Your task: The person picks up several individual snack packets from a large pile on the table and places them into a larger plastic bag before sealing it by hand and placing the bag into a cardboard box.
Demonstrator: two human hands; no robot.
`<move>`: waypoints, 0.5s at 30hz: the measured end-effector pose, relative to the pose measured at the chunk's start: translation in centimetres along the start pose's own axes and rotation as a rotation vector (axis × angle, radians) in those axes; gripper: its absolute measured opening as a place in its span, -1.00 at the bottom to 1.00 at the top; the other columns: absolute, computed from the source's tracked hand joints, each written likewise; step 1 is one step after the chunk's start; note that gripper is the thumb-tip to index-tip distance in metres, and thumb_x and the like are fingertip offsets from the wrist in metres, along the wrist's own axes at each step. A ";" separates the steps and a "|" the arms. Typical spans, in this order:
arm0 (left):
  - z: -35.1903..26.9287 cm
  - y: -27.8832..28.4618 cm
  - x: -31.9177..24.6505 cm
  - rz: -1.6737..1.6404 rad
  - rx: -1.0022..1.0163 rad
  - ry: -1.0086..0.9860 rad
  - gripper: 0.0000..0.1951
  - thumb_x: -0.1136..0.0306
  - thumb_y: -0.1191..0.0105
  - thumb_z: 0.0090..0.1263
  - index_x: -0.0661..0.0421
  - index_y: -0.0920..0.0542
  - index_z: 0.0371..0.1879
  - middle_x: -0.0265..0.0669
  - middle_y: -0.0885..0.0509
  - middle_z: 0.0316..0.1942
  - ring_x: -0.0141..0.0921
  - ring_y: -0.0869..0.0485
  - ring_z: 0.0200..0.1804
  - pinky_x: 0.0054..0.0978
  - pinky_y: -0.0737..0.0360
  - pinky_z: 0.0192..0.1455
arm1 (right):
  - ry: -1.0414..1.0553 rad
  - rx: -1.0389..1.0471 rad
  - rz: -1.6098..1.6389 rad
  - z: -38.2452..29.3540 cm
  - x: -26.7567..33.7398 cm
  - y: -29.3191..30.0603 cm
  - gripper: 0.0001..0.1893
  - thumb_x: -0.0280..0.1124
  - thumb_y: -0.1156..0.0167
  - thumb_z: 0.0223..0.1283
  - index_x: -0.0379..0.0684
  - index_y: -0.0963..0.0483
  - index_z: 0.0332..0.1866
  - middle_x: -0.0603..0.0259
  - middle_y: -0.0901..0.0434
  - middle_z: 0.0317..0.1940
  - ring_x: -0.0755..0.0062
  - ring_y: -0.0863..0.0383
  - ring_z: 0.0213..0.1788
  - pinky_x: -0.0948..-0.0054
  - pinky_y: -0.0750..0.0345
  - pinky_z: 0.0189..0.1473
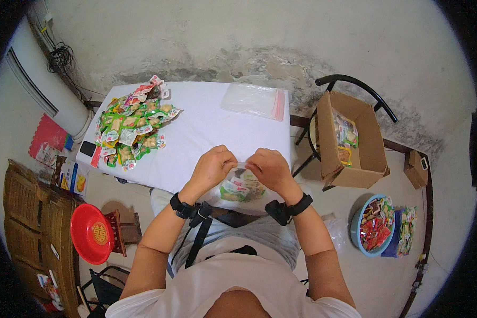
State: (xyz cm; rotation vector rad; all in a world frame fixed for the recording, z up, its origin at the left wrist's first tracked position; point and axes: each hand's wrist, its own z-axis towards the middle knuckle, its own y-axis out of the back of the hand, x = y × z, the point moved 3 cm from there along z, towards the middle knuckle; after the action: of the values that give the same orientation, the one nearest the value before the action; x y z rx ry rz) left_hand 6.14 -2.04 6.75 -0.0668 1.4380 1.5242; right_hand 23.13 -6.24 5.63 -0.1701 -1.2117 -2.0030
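A clear plastic zip bag (249, 190) with several small snack packets inside hangs at the table's near edge, in front of my lap. My left hand (216, 163) pinches the left part of its top edge between thumb and fingers. At the right part of the same edge, my right hand (271, 165) grips in a like way. A heap of green, white and red snack packets (131, 123) covers the left side of the white-clothed table (198, 131). Flat clear zip bags (254, 101) with red strips lie at its far right.
A cardboard box (353, 139) with packets inside stands on a black-framed chair (361, 89) to the right. On the floor, a blue basin (357, 232) holds more packets. A red basin (88, 222) is at left. A dark phone-like object (88, 148) lies at the table's left edge.
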 end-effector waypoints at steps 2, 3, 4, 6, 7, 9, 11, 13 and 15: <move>-0.1 0.2 0.0 -0.005 -0.001 0.006 -0.95 0.45 -0.13 0.14 0.13 -0.62 -0.50 -0.22 -0.57 -0.46 -0.21 -0.57 -0.32 -0.34 -0.51 -0.27 | 0.024 -0.001 -0.041 0.0 0.0 -0.3 -0.91 -0.40 -0.27 -0.03 -0.10 -0.52 -0.42 0.26 -0.47 -0.52 0.19 -0.53 -0.40 0.28 -0.45 -0.32; -0.2 0.3 0.0 -0.007 0.002 0.013 -0.94 0.44 -0.13 0.15 0.13 -0.63 -0.50 -0.22 -0.57 -0.46 -0.21 -0.57 -0.33 -0.34 -0.51 -0.27 | 0.017 0.002 -0.031 0.1 0.2 -0.1 -0.92 -0.42 -0.28 -0.04 -0.12 -0.51 -0.46 0.24 -0.47 -0.53 0.20 -0.52 -0.41 0.30 -0.44 -0.35; -0.2 0.3 0.1 -0.009 0.006 0.020 -0.94 0.43 -0.14 0.15 0.13 -0.63 -0.50 -0.23 -0.56 -0.46 -0.21 -0.57 -0.33 -0.35 -0.51 -0.27 | 0.009 0.005 -0.020 0.2 0.3 0.0 -0.92 -0.45 -0.29 -0.05 -0.15 -0.51 -0.49 0.22 -0.47 -0.55 0.21 -0.51 -0.43 0.31 -0.43 -0.38; -0.4 0.6 0.3 0.008 -0.008 -0.019 -0.95 0.44 -0.15 0.16 0.13 -0.64 -0.47 -0.23 -0.56 -0.46 -0.23 -0.57 -0.36 -0.38 -0.50 -0.30 | 0.014 0.018 -0.013 0.3 0.3 0.1 -0.92 -0.45 -0.28 -0.04 -0.15 -0.51 -0.49 0.22 -0.47 -0.55 0.21 -0.51 -0.43 0.31 -0.43 -0.38; -0.5 0.8 0.4 0.025 -0.022 -0.061 -0.95 0.45 -0.16 0.16 0.13 -0.64 -0.44 -0.24 -0.57 -0.46 -0.26 -0.57 -0.39 -0.41 -0.50 -0.33 | 0.019 0.030 -0.007 0.3 0.3 0.2 -0.93 -0.46 -0.27 -0.03 -0.15 -0.52 -0.49 0.22 -0.47 -0.54 0.21 -0.51 -0.43 0.31 -0.43 -0.39; -0.6 1.0 0.5 0.023 -0.018 -0.043 -0.95 0.44 -0.16 0.17 0.13 -0.64 -0.44 -0.23 -0.57 -0.46 -0.26 -0.57 -0.39 -0.41 -0.50 -0.33 | 0.023 0.043 -0.008 0.2 0.2 0.2 -0.93 -0.46 -0.26 -0.02 -0.15 -0.52 -0.49 0.22 -0.47 -0.54 0.21 -0.51 -0.43 0.31 -0.43 -0.39; -0.7 1.2 0.6 0.023 -0.015 -0.024 -0.95 0.44 -0.16 0.17 0.12 -0.64 -0.44 -0.23 -0.57 -0.46 -0.26 -0.57 -0.39 -0.40 -0.50 -0.32 | 0.028 0.056 -0.007 0.2 0.1 0.3 -0.94 -0.46 -0.25 -0.02 -0.16 -0.52 -0.49 0.22 -0.47 -0.54 0.21 -0.51 -0.43 0.31 -0.44 -0.39; -0.8 1.4 0.9 0.030 -0.016 -0.024 -0.94 0.43 -0.16 0.18 0.13 -0.64 -0.44 -0.24 -0.57 -0.46 -0.26 -0.56 -0.39 -0.40 -0.50 -0.32 | 0.012 0.082 0.008 0.1 0.0 0.3 -0.95 -0.48 -0.24 0.00 -0.17 -0.51 -0.46 0.21 -0.48 -0.53 0.20 -0.52 -0.42 0.32 -0.45 -0.38; -1.1 1.8 1.4 0.030 -0.021 -0.015 -0.94 0.43 -0.16 0.18 0.13 -0.64 -0.44 -0.24 -0.57 -0.46 -0.26 -0.56 -0.39 -0.41 -0.49 -0.33 | -0.012 0.106 0.049 0.0 -0.1 0.3 -0.96 -0.49 -0.23 0.01 -0.17 -0.51 -0.44 0.20 -0.48 -0.52 0.18 -0.52 -0.42 0.33 -0.45 -0.38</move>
State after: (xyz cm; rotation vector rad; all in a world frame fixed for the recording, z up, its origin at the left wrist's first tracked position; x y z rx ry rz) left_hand 3.71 -1.68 6.85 -0.0468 1.4166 1.5610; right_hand 23.39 -6.22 5.77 -0.1581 -1.3064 -1.8929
